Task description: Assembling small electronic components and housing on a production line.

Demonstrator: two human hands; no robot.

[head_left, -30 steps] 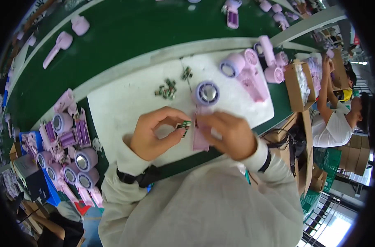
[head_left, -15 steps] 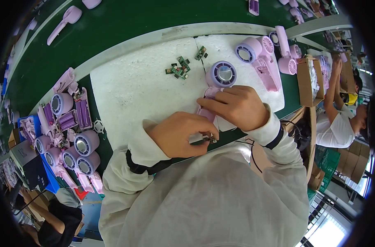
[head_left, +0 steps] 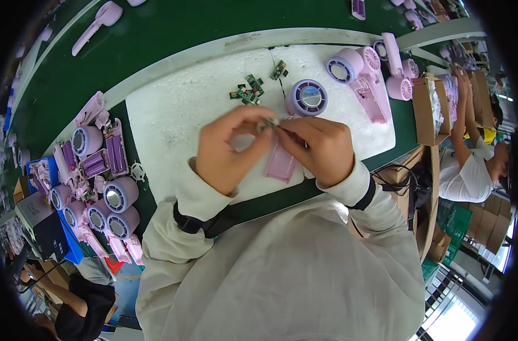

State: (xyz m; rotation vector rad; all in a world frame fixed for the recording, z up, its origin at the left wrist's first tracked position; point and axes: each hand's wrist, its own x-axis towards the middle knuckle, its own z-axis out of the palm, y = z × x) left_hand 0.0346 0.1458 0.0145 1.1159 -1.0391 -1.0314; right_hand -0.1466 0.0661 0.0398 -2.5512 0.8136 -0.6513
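On the white foam board (head_left: 168, 131) in front of me lies a handheld fan with a round lilac head (head_left: 306, 98) and an open pink handle shell (head_left: 281, 164). My left hand (head_left: 232, 149) pinches a small circuit board (head_left: 268, 123) between thumb and index finger, just above the handle. My right hand (head_left: 322, 149) is beside it, over the handle's upper part, with thumb and fingers pressed together; what they hold is hidden. Beyond my left hand lies a small pile of green circuit boards (head_left: 249, 91), and a single board (head_left: 278, 70) is next to it.
Several fan heads and purple battery cells in pink shells (head_left: 116, 149) crowd the left side near a blue bin (head_left: 70, 236). More pink fan parts (head_left: 368, 94) lie at right, beside a cardboard box (head_left: 428, 111). Behind a pale rail is a green belt (head_left: 213, 23). People work on both sides.
My left hand has risen from the board's near edge with the circuit board, up to my right hand. My right hand has shifted slightly off the handle, uncovering it. Belt parts at upper left moved right.
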